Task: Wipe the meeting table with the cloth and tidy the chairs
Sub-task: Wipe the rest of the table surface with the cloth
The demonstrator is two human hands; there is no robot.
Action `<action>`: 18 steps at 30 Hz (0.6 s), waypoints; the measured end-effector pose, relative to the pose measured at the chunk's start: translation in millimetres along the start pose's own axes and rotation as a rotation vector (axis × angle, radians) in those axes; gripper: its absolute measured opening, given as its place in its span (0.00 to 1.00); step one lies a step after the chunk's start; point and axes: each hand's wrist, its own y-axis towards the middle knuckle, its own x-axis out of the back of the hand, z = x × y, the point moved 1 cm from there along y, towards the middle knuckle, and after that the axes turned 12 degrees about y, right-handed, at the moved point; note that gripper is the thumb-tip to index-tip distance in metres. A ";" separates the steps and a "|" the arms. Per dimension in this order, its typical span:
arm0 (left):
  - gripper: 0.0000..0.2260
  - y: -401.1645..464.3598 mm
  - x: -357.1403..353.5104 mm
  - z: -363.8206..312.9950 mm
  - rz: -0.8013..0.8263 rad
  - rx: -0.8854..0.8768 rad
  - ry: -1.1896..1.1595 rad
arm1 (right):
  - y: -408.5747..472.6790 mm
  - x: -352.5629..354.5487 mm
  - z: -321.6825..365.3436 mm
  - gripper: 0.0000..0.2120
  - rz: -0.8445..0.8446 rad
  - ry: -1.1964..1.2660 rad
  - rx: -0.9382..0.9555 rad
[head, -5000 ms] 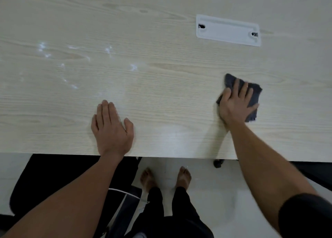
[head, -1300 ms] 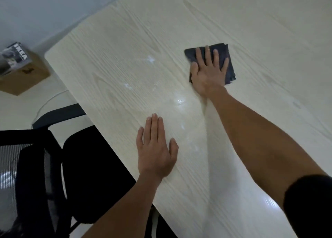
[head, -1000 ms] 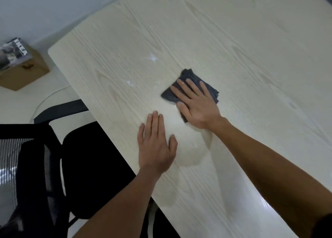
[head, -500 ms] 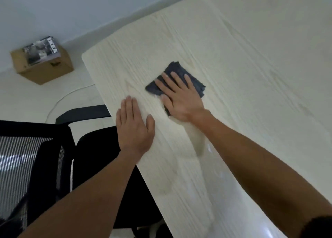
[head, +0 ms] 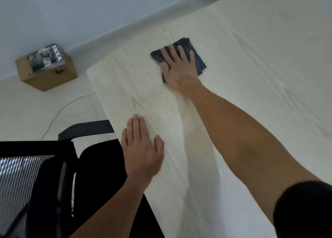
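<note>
Right hand (head: 179,70) flat, fingers spread, pressing dark grey folded cloth (head: 195,55) near pale wood-grain meeting table (head: 260,61) corner. Left hand (head: 142,151) open, bracing at edge. Wiping underway, coverage hard to judge; black mesh chair (head: 53,184) not yet tidied.

Dim, soft light; slight motion blur

Both forearms are bare; the left hand (head: 142,151) and right hand (head: 179,70) wear nothing. A black sleeve (head: 303,209) shows at five o'clock.
</note>
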 end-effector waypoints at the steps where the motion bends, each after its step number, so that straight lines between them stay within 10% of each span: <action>1: 0.34 0.6 0.7 -0.1 0.010 0.002 0.000 | -16.1 -9.7 11.5 0.28 0.020 -0.019 0.111; 4: 0.34 0.4 2.4 -0.3 0.009 0.004 -0.003 | -93.8 -27.0 0.4 0.27 0.078 -0.050 0.378; 8: 0.34 -1.3 4.1 -3.0 0.005 -0.004 -0.012 | -136.5 7.3 -82.4 0.27 0.017 -0.022 0.200; 13: 0.34 0.7 3.5 -1.9 0.011 0.000 -0.013 | -3.7 46.5 -96.7 0.29 -0.119 0.057 -0.296; 18: 0.33 1.8 1.0 -0.7 -0.003 -0.008 0.017 | 68.5 11.5 6.4 0.30 -0.039 0.032 -0.093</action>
